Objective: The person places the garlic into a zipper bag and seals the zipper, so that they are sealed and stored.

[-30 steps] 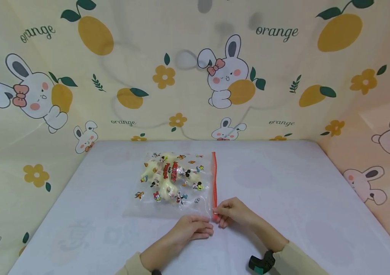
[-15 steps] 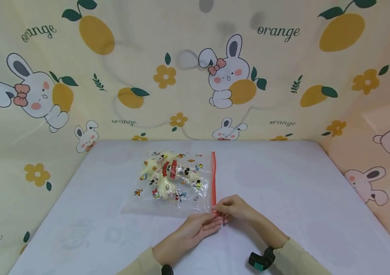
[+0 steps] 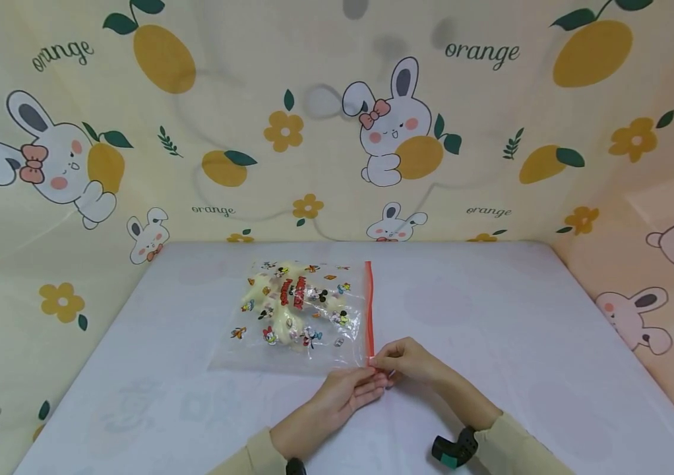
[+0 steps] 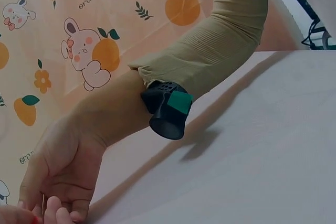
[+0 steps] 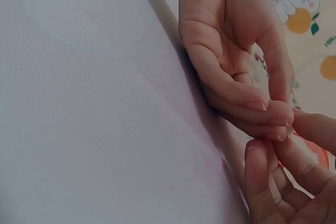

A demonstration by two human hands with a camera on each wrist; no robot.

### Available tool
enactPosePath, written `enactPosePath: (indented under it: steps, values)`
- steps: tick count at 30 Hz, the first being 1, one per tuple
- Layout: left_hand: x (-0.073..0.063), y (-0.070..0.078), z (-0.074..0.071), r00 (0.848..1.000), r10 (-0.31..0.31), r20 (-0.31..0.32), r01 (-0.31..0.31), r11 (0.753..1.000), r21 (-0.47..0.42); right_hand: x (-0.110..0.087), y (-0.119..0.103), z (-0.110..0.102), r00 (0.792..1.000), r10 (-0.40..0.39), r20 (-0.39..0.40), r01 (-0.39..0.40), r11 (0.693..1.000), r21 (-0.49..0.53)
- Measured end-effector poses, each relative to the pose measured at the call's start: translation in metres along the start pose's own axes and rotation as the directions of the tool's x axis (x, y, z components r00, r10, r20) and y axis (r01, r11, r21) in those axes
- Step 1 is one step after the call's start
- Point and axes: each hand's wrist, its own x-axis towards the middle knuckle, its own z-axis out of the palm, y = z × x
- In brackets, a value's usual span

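A clear zip bag point(image 3: 313, 343) printed with small cartoon figures lies flat, its red zip strip point(image 3: 369, 303) along the right side. Pale yellow, lumpy contents point(image 3: 286, 323) show through the plastic; their kind cannot be told. My right hand point(image 3: 411, 359) pinches the near end of the red strip between thumb and finger. Fingertips meeting it from the left, my left hand point(image 3: 349, 392) holds the same corner of the bag, its thumb above and fingers below. In the right wrist view the left hand point(image 5: 231, 51) and right hand point(image 5: 299, 182) touch, largely covering the corner.
A white-covered table point(image 3: 491, 330) lies under the bag. Behind and beside it hangs a cloth point(image 3: 313, 165) printed with rabbits and oranges. A black wrist device point(image 3: 454, 448) with a green patch sits on the right wrist.
My left hand has moved right and slightly up to the red strip's near corner, meeting the right hand. The right hand keeps its pinch; the bag has barely shifted.
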Motion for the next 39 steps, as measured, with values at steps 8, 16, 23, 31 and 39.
enactPosePath:
  steps: [8,16,23,31,39]
  values:
    - [-0.0011,-0.0005,0.0018,1.0,0.012,-0.008,-0.012,1.0,0.01,0.0005,-0.0001,0.0001,1.0,0.021,-0.008,-0.021,1.0,0.02]
    - [-0.0021,-0.0019,0.0024,0.999,0.028,-0.024,-0.027,0.999,0.031,0.0011,-0.0017,0.0028,1.0,0.018,-0.001,-0.018,1.0,0.019]
    - [-0.0008,-0.003,0.0015,0.999,0.034,-0.02,-0.033,0.999,0.03,0.0004,-0.0038,0.0059,1.0,0.023,-0.02,-0.022,1.0,0.022]
    - [0.0008,-0.003,0.0026,0.999,0.026,-0.03,-0.025,0.999,0.036,0.0001,-0.0018,0.0062,0.999,0.017,-0.031,-0.016,0.999,0.031]
    - [0.0001,-0.0035,0.0029,0.999,0.036,-0.028,-0.034,0.999,0.041,0.0015,0.0012,0.0061,1.0,0.002,-0.014,-0.002,0.999,0.051]
